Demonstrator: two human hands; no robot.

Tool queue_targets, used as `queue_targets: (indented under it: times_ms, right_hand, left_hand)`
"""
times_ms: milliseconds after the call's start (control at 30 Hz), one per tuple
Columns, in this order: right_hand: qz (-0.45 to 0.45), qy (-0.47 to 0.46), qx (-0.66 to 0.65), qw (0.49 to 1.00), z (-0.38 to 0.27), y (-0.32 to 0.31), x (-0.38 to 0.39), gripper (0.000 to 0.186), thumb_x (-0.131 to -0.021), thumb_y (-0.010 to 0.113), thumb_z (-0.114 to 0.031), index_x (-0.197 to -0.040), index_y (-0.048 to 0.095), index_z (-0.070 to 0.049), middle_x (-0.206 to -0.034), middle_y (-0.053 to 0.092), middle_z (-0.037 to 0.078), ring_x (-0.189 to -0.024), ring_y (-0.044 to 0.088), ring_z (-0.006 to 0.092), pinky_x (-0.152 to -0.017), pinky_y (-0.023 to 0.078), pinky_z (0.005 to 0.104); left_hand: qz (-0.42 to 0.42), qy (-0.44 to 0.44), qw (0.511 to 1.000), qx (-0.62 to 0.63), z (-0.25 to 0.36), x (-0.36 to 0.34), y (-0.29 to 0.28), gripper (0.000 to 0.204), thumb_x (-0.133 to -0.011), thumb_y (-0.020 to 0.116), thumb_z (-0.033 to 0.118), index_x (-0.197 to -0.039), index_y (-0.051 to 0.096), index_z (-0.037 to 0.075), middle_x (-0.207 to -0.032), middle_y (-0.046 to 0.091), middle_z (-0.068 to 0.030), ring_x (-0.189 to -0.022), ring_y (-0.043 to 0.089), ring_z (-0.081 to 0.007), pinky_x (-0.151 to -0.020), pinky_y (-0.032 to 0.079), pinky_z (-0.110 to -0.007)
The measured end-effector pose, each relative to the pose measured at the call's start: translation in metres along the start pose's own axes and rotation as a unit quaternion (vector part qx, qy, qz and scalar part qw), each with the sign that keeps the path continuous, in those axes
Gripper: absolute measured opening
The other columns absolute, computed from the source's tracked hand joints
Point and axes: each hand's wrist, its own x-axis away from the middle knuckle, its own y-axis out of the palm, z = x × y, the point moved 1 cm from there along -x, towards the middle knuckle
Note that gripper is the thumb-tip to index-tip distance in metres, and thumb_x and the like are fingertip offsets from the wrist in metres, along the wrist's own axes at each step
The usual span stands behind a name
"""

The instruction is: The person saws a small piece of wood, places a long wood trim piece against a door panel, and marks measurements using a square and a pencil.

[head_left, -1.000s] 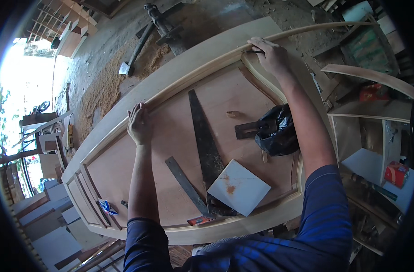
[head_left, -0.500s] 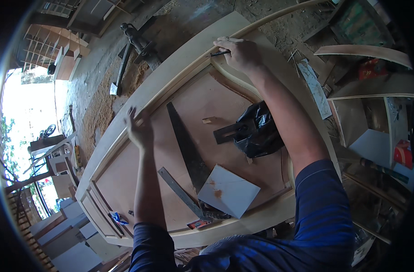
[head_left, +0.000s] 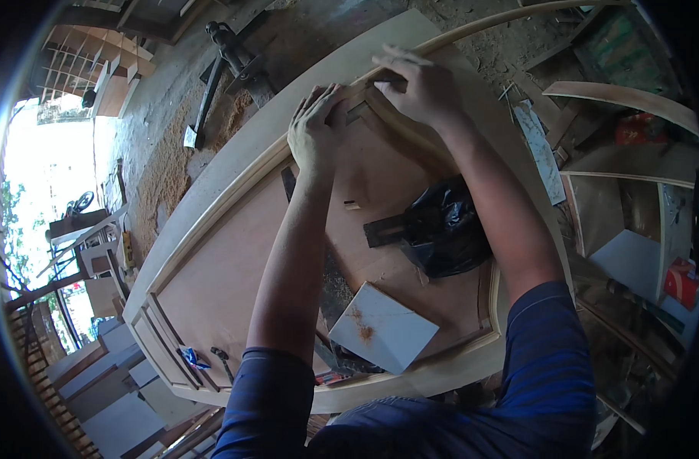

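Fingers (head_left: pixel 330 99) of the left hand (head_left: pixel 315 134) lie flat and close together, and the right hand (head_left: pixel 422 92) curls its fingers over a strip of moulding (head_left: pixel 399 126).

Both hands press on the moulding in the upper middle of the frame, at the inner edge of the pale wooden door frame (head_left: pixel 235 164). Whether the right hand grips anything small I cannot tell. Below them on the plywood panel (head_left: pixel 227 283) lie a black plastic bag (head_left: pixel 445 229), a white square board (head_left: pixel 384 325) and a handsaw blade (head_left: pixel 334 287).

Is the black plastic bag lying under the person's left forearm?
No, the black plastic bag lies on the door panel beside the right forearm; the left forearm is apart from it.
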Motion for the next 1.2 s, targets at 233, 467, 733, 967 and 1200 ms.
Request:
queue_targets:
  times_ms: [233, 467, 733, 967, 1200]
  right_hand:
    - [0.033, 0.085, -0.126, 0.988, 0.001, -0.019, -0.005, 0.039, -0.108, 0.072, -0.025, -0.146, 0.072, -0.020, -0.108, 0.077, 0.012, -0.097, 0.079, 0.0281, -0.086, 0.064, 0.0436]
    - [-0.003, 0.043, -0.261, 0.964, 0.002, -0.024, -0.004, 0.041, -0.105, 0.075, -0.016, -0.146, 0.069, -0.012, -0.090, 0.071, 0.003, -0.068, 0.064, 0.0157, -0.065, 0.053, 0.0307]
    - [-0.041, -0.025, -0.230, 0.972, -0.021, -0.046, -0.005, 0.026, -0.102, 0.077, -0.021, -0.123, 0.078, -0.007, -0.089, 0.070, 0.002, -0.067, 0.057, 0.0123, -0.068, 0.050, 0.0328]
    - [-0.086, 0.094, -0.339, 0.932, -0.014, -0.028, 0.005, 0.018, -0.103, 0.072, -0.018, -0.106, 0.082, -0.004, -0.083, 0.077, 0.005, -0.077, 0.073, 0.0140, -0.074, 0.058, 0.0328]
    - [-0.047, 0.026, -0.275, 0.960, -0.014, -0.018, 0.008, 0.015, -0.098, 0.074, -0.011, -0.109, 0.084, -0.008, -0.083, 0.080, 0.007, -0.071, 0.076, 0.0170, -0.069, 0.061, 0.0315]
  left_hand:
    - [-0.002, 0.001, 1.000, -0.016, 0.003, -0.001, 0.002, 0.029, -0.097, 0.082, 0.016, -0.126, 0.085, 0.014, -0.131, 0.082, -0.0082, -0.134, 0.072, -0.0309, -0.112, 0.058, -0.043]
    - [-0.004, -0.007, 1.000, 0.005, -0.007, 0.001, 0.006, 0.030, -0.096, 0.084, 0.017, -0.126, 0.085, 0.014, -0.132, 0.082, -0.0077, -0.136, 0.072, -0.0300, -0.114, 0.057, -0.043]
    - [0.011, -0.027, 0.999, 0.027, -0.001, -0.002, 0.006, 0.026, -0.092, 0.088, 0.018, -0.118, 0.087, 0.015, -0.127, 0.084, -0.0063, -0.131, 0.075, -0.0301, -0.116, 0.057, -0.045]
    - [0.026, -0.019, 0.999, 0.023, -0.009, 0.001, 0.008, 0.024, -0.091, 0.088, 0.018, -0.114, 0.088, 0.014, -0.125, 0.084, -0.0080, -0.126, 0.077, -0.0319, -0.114, 0.058, -0.044]
    - [0.001, -0.019, 1.000, 0.019, -0.007, 0.001, 0.008, 0.030, -0.095, 0.085, 0.016, -0.125, 0.086, 0.014, -0.130, 0.083, -0.0076, -0.136, 0.073, -0.0288, -0.114, 0.057, -0.042]
